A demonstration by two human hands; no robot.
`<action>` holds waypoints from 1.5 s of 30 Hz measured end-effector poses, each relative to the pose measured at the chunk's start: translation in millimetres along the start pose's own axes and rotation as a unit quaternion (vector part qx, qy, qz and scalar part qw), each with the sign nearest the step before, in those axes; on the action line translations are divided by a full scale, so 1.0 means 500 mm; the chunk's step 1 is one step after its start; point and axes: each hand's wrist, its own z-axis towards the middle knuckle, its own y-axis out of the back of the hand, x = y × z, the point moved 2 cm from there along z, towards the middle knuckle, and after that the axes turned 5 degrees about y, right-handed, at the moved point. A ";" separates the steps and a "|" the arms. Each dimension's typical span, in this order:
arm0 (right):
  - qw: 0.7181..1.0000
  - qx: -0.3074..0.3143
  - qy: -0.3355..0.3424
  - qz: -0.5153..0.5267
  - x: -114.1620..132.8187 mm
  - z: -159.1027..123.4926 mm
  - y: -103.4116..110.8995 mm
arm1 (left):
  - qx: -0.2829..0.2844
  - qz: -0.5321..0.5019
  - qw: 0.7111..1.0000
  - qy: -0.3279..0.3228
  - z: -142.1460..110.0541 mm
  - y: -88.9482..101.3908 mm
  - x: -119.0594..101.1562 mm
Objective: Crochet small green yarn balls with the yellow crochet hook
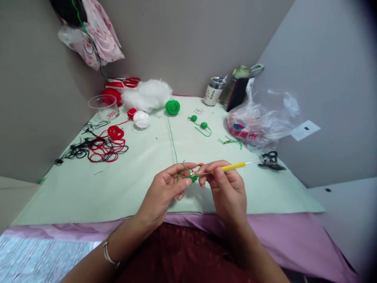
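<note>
Pale tabletop [88,196]; green crochet [193,178] pinched in left grip [165,186], beside right grip [229,186] clasping yellow hook [232,167].

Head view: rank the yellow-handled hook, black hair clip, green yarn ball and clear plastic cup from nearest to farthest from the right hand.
1. Yellow-handled hook: in the right hand's grip.
2. Black hair clip: off to the right.
3. Green yarn ball: toward the back, left of the hand.
4. Clear plastic cup: back left, farthest away.

The hook handle [233,167] is yellow, the crochet piece [193,178] green — the cloth [101,37] pink, red-dotted.
</note>
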 end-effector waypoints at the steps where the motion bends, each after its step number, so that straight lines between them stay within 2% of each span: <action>1: 1.000 0.006 0.004 0.002 0.002 0.000 0.000 | 0.002 0.006 1.000 -0.004 -0.001 0.001 0.000; 6: 0.996 0.027 0.051 -0.069 0.013 -0.014 0.002 | -0.003 0.052 0.998 -0.030 -0.004 0.006 0.002; 10: 0.971 0.061 0.139 -0.183 0.025 -0.025 0.002 | -0.027 0.103 0.993 -0.044 -0.007 0.009 0.001; 14: 0.920 0.126 0.230 -0.291 0.030 -0.028 -0.004 | -0.061 0.144 0.984 -0.080 -0.010 0.003 -0.001; 17: 0.871 0.130 0.297 -0.370 0.025 -0.032 -0.009 | -0.089 0.133 0.981 -0.112 -0.012 -0.004 0.000; 18: 0.847 0.124 0.325 -0.403 0.022 -0.036 -0.011 | -0.084 0.105 0.986 -0.103 -0.011 -0.006 0.001; 20: 0.811 0.103 0.365 -0.445 0.016 -0.042 -0.015 | -0.043 0.015 0.998 -0.035 -0.007 -0.008 0.006; 21: 0.815 0.090 0.366 -0.440 0.014 -0.043 -0.015 | -0.013 -0.034 0.999 0.010 -0.004 -0.008 0.007; 22: 0.836 0.074 0.350 -0.416 0.013 -0.041 -0.014 | 0.013 -0.075 0.996 0.050 -0.002 -0.008 0.007; 24: 0.907 0.035 0.273 -0.318 0.013 -0.034 -0.008 | 0.037 -0.123 0.988 0.091 0.003 -0.005 0.003; 26: 0.960 -0.008 0.193 -0.200 0.015 -0.023 -0.001 | 0.030 -0.133 0.987 0.085 0.005 -0.002 -0.005; 28: 0.982 -0.009 0.143 -0.122 0.016 -0.013 -0.002 | 0.026 -0.122 0.990 0.069 0.005 -0.004 -0.008; 30: 0.985 0.015 0.131 -0.111 0.016 -0.008 -0.007 | 0.032 -0.103 0.993 0.051 0.004 -0.010 -0.007; 33: 0.967 0.046 0.169 -0.183 0.013 -0.011 -0.014 | 0.016 -0.072 0.997 0.009 0.003 -0.014 0.002; 36: 0.913 0.064 0.251 -0.316 0.010 -0.025 -0.017 | -0.007 -0.082 0.997 -0.003 0.005 -0.010 0.010; 38: 0.876 0.071 0.299 -0.372 0.010 -0.031 -0.015 | 0.011 -0.113 0.993 0.038 0.009 -0.007 0.013; 39: 0.874 0.067 0.303 -0.373 0.012 -0.031 -0.013 | 0.025 -0.128 0.989 0.062 0.011 -0.005 0.014; 40: 0.888 0.054 0.289 -0.354 0.014 -0.028 -0.009 | 0.036 -0.142 0.986 0.080 0.013 -0.003 0.012; 42: 0.939 0.012 0.215 -0.269 0.016 -0.018 0.000 | 0.040 -0.158 0.983 0.084 0.016 0.001 0.007; 44: 0.978 -0.011 0.129 -0.161 0.015 -0.008 0.006 | 0.025 -0.146 0.987 0.060 0.017 0.003 0.003; 45: 0.988 -0.008 0.099 -0.121 0.014 -0.004 0.005 | 0.020 -0.127 0.991 0.045 0.016 0.002 0.001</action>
